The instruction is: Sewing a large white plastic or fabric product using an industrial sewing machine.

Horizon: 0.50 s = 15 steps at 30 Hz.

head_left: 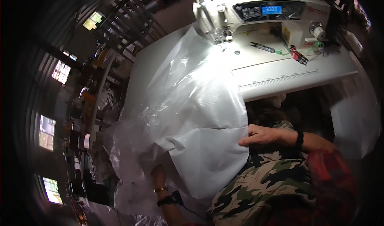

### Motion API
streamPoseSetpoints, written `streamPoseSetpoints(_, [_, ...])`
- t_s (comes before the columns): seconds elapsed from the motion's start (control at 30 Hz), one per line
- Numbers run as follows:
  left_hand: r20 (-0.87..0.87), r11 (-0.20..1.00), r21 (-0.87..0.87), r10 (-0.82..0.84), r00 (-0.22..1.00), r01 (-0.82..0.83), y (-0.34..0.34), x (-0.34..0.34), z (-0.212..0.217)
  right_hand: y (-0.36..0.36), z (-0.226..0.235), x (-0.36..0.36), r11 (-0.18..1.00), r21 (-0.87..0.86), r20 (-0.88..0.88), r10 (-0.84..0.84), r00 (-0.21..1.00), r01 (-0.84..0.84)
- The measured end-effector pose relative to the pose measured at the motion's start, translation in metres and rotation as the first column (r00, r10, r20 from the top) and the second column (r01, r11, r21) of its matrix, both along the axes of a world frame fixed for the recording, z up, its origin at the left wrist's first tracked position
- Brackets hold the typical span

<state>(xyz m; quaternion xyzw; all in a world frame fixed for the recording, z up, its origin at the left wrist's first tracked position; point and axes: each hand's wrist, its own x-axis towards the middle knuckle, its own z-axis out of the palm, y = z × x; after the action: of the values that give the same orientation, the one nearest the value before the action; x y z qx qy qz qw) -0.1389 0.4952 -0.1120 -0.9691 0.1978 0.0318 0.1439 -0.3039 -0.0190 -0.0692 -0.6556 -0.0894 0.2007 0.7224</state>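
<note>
The right hand pinches the right edge of a white fabric sheet, thumb and fingers pressed on it. The left hand is mostly buried under the sheet's lower folds, so its grip cannot be told. The one sheet is pale, matte and creased, with clear plastic film crumpled left of the grips. Its long axis runs up and away from the pinch toward the needle of the single sewing machine. Beyond the pinch, one pair of snips lies on the white table.
</note>
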Motion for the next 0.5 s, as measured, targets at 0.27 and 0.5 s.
streamPoseSetpoints(0.27, [0.403,0.699,-0.660,0.019,0.915,0.276,-0.202,-0.070,0.158,-0.021,0.050,0.004,0.676,-0.647,0.297,-0.203,0.933,0.353])
streamPoseSetpoints(0.5, [0.732,0.738,-0.396,-0.105,0.673,0.546,-0.198,-0.006,0.179,0.003,0.084,0.070,0.892,0.235,-0.087,-0.377,0.922,0.387])
